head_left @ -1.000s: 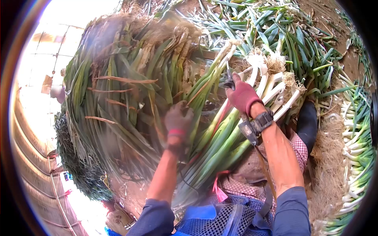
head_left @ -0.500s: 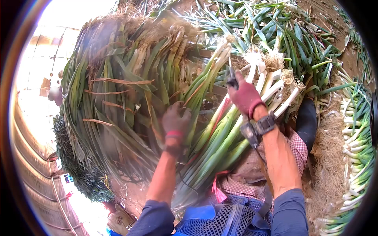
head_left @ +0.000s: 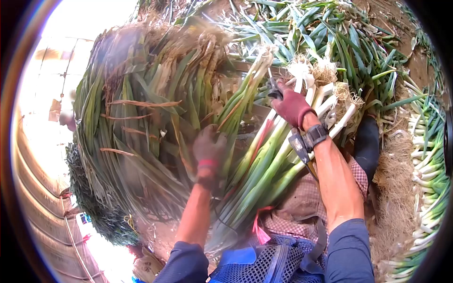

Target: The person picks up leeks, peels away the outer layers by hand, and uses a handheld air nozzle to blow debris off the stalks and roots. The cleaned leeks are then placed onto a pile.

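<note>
My left hand (head_left: 209, 147), in a dark glove with a red cuff, touches the green leaves at the right side of a large leek pile (head_left: 137, 108). Its fingers are blurred, and whether they grip a stalk is unclear. My right hand (head_left: 291, 104), in a maroon glove, is closed around a small dark tool (head_left: 274, 88) with a thin pointed tip. That tip is close to the root ends of a few green stalks (head_left: 250, 89). Below and right of this hand lie leeks with white stems (head_left: 325, 111) and roots, their leaves slanting down over my lap.
Loose green leaves (head_left: 311, 28) are heaped at the top. On the right, a row of leeks (head_left: 427, 165) runs beside a strip of cut roots (head_left: 394, 188). A dark green bundle (head_left: 101, 198) lies lower left. Blue mesh (head_left: 273, 264) shows at my waist.
My right hand with the tool has shifted slightly left and down. My left hand has hardly moved, and the view has tilted a little.
</note>
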Action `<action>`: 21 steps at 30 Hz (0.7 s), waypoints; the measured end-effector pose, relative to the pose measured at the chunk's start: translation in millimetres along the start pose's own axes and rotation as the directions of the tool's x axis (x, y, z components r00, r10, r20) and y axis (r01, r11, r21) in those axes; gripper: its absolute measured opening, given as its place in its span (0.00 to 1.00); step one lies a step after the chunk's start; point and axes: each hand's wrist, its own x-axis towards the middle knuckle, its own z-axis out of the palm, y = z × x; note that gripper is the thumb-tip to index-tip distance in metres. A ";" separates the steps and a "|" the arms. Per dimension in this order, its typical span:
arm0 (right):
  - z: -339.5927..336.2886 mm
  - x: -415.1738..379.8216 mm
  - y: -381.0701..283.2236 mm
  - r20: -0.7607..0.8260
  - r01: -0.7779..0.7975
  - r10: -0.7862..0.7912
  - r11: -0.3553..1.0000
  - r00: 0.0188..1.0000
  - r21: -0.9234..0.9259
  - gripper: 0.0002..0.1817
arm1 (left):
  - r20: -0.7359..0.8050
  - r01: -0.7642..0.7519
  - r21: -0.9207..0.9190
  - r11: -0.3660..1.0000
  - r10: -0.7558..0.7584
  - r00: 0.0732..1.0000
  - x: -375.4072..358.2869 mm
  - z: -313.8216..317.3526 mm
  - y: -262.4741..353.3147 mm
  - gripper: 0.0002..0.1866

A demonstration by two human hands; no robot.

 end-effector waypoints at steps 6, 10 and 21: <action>4.9 -76.6 -15.8 0.169 -0.042 0.026 0.995 0.985 0.093 0.44 | 0.033 0.010 0.065 0.998 -0.012 0.999 8.3 -12.3 5.1 0.18; 34.6 -121.7 -8.0 0.177 0.114 -0.118 0.993 0.977 0.030 0.45 | 0.111 -0.072 0.239 0.968 0.046 0.993 18.6 -13.3 -1.2 0.13; 47.3 -146.2 -32.4 0.165 0.139 -0.137 0.990 0.977 -0.004 0.41 | 0.342 0.395 -0.542 0.742 -0.234 0.910 61.6 -51.6 3.2 0.09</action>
